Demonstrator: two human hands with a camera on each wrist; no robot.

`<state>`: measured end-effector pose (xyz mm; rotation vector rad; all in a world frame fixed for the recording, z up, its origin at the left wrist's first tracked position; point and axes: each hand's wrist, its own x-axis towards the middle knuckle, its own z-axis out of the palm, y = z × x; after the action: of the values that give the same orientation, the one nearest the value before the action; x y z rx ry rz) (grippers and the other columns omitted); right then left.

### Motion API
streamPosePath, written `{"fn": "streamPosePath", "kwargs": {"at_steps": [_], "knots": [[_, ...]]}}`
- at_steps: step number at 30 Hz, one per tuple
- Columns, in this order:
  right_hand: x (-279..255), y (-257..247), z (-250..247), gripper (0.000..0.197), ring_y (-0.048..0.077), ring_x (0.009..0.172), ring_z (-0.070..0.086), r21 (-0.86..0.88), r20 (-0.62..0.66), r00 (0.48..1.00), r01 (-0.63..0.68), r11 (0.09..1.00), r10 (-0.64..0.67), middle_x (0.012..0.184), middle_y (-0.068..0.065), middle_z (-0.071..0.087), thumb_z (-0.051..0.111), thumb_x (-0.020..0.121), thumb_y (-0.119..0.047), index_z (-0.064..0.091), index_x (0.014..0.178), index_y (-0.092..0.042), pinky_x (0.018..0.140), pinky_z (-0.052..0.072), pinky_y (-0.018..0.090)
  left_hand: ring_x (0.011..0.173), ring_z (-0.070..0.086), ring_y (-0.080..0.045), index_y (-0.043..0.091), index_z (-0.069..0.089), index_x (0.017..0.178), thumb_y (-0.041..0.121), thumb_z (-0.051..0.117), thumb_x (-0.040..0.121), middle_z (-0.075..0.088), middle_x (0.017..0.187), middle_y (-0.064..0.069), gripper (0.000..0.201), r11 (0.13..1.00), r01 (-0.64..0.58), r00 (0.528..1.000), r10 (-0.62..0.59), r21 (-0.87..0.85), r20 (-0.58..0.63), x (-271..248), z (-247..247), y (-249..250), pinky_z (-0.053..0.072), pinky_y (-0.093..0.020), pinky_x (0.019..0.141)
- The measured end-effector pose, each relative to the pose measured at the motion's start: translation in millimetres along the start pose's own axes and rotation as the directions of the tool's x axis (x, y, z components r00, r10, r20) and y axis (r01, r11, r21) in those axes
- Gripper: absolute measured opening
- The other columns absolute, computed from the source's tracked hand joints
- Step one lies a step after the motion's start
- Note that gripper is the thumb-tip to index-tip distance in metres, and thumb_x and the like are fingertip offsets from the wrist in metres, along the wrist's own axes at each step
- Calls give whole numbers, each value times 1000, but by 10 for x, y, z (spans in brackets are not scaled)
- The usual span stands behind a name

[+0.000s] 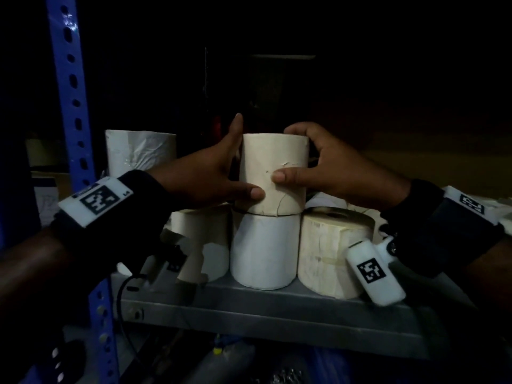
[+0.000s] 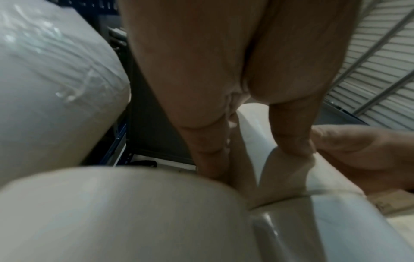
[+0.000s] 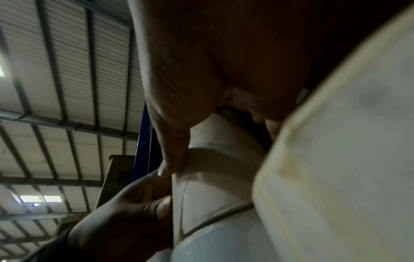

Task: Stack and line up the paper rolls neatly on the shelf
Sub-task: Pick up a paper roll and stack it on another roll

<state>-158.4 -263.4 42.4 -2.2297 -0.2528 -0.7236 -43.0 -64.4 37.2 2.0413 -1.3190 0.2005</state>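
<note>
Left hand [image 1: 210, 173] and right hand [image 1: 327, 167] clasp the upper paper roll [image 1: 273, 173] between thumbs and fingers, squaring it over the white roll [image 1: 264, 250] beneath.

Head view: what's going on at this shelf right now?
A person is stacking paper rolls on a grey metal shelf. Both hands grip one cream roll: the left hand on its left side, the right hand on its right, thumbs on the front. It stands upright on top of a white roll in the front row, seemingly being seated or squared up. More rolls stand on either side, including a yellowish one to the right and a plastic-wrapped one back left.
</note>
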Motion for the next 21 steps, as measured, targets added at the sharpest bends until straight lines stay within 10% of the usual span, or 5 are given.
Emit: {"fn": "streamPosePath", "kwargs": {"at_steps": [12, 21], "knots": [[16, 22, 27, 80, -1, 101, 58, -91, -13, 999, 51, 995, -52, 113, -20, 52, 89, 67, -28, 44, 133, -33, 66, 53, 9, 150, 3, -12, 49, -20, 144, 64, 73, 51, -3, 163, 9, 132, 998, 14, 1000, -14, -59, 0, -29, -23, -161, 30, -47, 115], [39, 151, -67, 101, 18, 114, 60, 79, 121, 991, -68, 995, 58, 131, -9, 47, 87, 58, -22, 34, 143, -38, 73, 62, 35, 147, 11, -3, 39, -24, 147, 60, 88, 45, 0, 163, 11, 153, 998, -12, 1000, 11, -60, -13, -111, 62, -106, 27, -35, 118]]}}
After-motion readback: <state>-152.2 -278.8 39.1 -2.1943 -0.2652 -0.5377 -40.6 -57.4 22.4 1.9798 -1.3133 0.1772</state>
